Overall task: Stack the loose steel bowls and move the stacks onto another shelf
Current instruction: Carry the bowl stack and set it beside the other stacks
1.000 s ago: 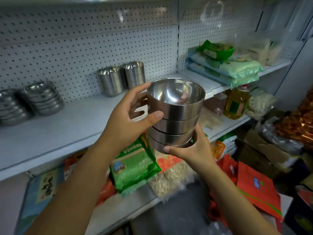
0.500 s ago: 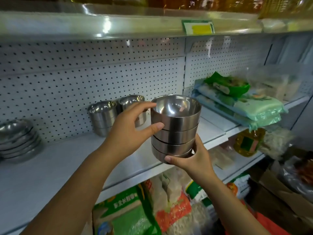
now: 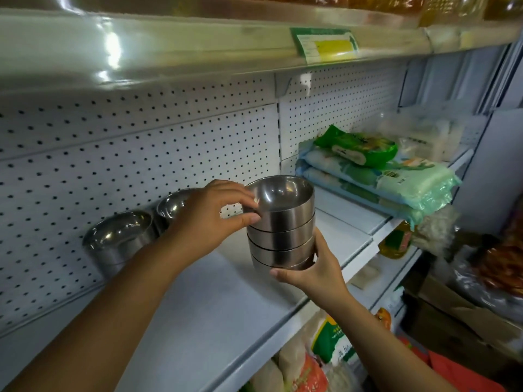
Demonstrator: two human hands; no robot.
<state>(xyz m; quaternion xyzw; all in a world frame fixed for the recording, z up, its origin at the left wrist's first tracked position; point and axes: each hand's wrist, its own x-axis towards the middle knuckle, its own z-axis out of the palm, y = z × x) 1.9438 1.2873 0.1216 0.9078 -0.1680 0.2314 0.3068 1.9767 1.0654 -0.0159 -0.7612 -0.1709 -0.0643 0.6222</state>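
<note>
A stack of several nested steel bowls (image 3: pixel 283 222) is held upright over the white shelf (image 3: pixel 215 306). My left hand (image 3: pixel 209 219) pinches the rim of the top bowl from the left. My right hand (image 3: pixel 314 267) cups the stack's bottom from below and the right. Two more stacks of steel bowls stand against the pegboard behind my left hand: one (image 3: pixel 119 236) at the left, the other (image 3: pixel 172 205) partly hidden by my hand.
Bagged goods (image 3: pixel 376 176) lie piled on the right part of the shelf. A higher shelf (image 3: pixel 198 52) with a price tag (image 3: pixel 325 45) hangs overhead. Lower shelves hold packets (image 3: pixel 331 343) and an oil bottle (image 3: pixel 396 241). Cardboard boxes (image 3: pixel 464 315) stand at the right.
The view has tilted up and moved closer to the shelf. The stack has moved in over the shelf surface. My left hand has shifted from gripping the stack's side to pinching the top rim.
</note>
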